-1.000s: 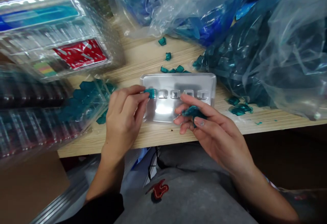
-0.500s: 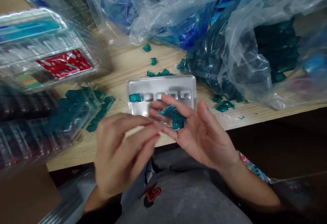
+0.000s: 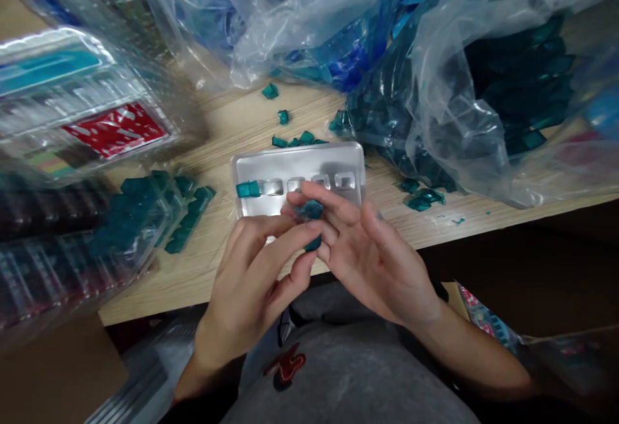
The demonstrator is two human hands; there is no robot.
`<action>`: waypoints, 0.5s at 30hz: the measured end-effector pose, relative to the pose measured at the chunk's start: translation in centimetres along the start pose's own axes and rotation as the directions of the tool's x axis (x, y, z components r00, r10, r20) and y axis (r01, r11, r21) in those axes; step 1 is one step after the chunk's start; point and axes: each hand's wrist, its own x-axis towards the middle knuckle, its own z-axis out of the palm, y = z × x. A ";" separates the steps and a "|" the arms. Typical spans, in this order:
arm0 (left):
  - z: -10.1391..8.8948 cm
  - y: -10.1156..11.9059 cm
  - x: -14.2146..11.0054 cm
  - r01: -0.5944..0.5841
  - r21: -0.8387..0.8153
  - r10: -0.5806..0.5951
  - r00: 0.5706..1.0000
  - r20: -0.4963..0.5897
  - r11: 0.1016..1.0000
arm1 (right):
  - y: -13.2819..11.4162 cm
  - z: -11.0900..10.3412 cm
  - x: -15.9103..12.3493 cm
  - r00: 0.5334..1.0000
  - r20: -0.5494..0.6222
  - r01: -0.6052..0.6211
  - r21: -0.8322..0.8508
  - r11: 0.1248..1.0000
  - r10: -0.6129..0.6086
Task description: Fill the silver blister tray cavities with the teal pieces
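Observation:
My left hand point(image 3: 258, 276) reaches in with thumb and fingers closed around a small teal translucent plastic piece point(image 3: 313, 243), partly hidden by the fingertips. Palm up, my right hand point(image 3: 372, 256) carries more teal pieces point(image 3: 309, 209) on its loosely curled fingers; its thumb stands apart. Both hands meet over the front edge of a shiny clear plastic tray point(image 3: 300, 154) with a row of square wells. One teal piece point(image 3: 248, 189) sits at the leftmost well. The other wells in view look bare, and my fingers cover part of the tray.
Behind the tray lie loose teal pieces point(image 3: 305, 138). Clear bags of blue and teal pieces point(image 3: 387, 108) fill the back and right. Filled trays point(image 3: 191, 218) and clear packages point(image 3: 116, 131) stack up at left. The wooden table's point(image 3: 159, 289) front edge runs before my body.
My left hand has moved right to my right hand's fingers and now pinches a teal piece there. My right hand's fingers have curled a little more. The view has shifted slightly.

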 end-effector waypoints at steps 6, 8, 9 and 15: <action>-0.2 0.1 0.3 0.056 -0.066 -0.059 0.997 -0.054 0.996 | -0.5 0.1 -0.5 0.993 -0.020 0.106 -0.288 0.952 -0.117; -0.4 0.3 0.6 0.014 -0.017 -0.015 0.998 -0.066 1.000 | -0.8 0.4 -0.7 0.989 -0.047 0.111 -0.364 0.925 -0.137; -0.5 0.5 0.7 -0.007 0.011 0.008 0.998 -0.057 1.000 | -0.8 0.5 -0.7 0.988 -0.069 0.102 -0.387 0.916 -0.139; -0.6 0.9 0.2 0.033 0.028 -0.032 0.999 -0.012 0.999 | -0.9 0.5 -0.8 0.983 -0.108 0.091 -0.414 0.906 -0.148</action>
